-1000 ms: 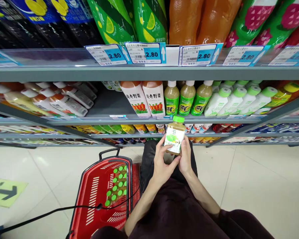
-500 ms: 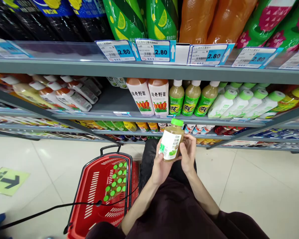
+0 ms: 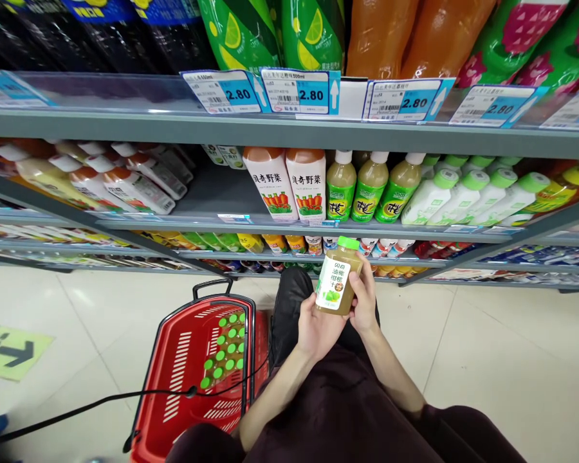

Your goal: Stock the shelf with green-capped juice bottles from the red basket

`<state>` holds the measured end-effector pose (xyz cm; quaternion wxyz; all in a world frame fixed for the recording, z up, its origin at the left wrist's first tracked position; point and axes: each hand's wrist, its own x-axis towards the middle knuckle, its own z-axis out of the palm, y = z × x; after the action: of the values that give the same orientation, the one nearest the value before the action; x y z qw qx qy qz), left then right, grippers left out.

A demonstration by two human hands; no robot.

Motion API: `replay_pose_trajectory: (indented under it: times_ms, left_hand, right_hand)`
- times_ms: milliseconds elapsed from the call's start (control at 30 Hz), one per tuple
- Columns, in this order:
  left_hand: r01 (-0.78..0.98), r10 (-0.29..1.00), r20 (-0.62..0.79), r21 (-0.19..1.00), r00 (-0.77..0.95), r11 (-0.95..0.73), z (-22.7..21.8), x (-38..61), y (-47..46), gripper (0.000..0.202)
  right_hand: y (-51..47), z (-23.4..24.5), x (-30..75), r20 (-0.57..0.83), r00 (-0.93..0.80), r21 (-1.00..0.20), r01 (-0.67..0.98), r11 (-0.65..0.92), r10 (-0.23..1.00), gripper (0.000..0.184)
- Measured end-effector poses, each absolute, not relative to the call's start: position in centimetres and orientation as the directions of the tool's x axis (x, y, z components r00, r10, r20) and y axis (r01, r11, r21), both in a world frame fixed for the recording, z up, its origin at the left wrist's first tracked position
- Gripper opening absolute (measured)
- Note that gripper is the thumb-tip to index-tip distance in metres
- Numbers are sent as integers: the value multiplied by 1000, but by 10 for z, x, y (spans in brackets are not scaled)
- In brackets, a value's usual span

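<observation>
Both my hands hold one juice bottle [image 3: 336, 280] with a green cap, a white label and yellow-green liquid, in front of the shelves. My left hand [image 3: 314, 328] cups its bottom and left side. My right hand [image 3: 365, 297] wraps its right side with the fingers closed on it. The label faces me. To my lower left a red shopping basket [image 3: 183, 379] stands on the floor with several green-capped bottles [image 3: 224, 354] inside.
Grey shelves [image 3: 289, 132] in front carry soda bottles on top, then carrot-juice bottles [image 3: 289, 183], green-label bottles [image 3: 369, 190] and white bottles [image 3: 456, 196]. Blue price tags [image 3: 296, 91] read 2.80. A black cable [image 3: 101, 402] crosses the tiled floor. A green arrow sticker [image 3: 9, 352] lies at left.
The bottle has been turned in my hands so the label's front faces me, and shifted slightly right. The view tilted a little upward.
</observation>
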<state>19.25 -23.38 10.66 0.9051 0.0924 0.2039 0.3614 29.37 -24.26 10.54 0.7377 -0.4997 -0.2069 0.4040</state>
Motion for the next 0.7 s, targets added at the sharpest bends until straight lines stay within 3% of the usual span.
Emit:
replay_pose_trajectory:
  times_ms: [133,467,700]
  left_hand:
    - [-610,686,-280,318,671,726,106,192,-234,47]
    - [-603,700,-268,363,662,710,105,191,-232,59]
    - [-585,736,-250,473,628,660,105,192,-235,67]
  right_hand:
    - [-242,107,292,-116,594,-900,-402,169,796,61]
    - [-243,107,291,-140,588,-899,-412,146,797,63]
    - [-240,103,293,-127,559,-902,-409,140,819,61]
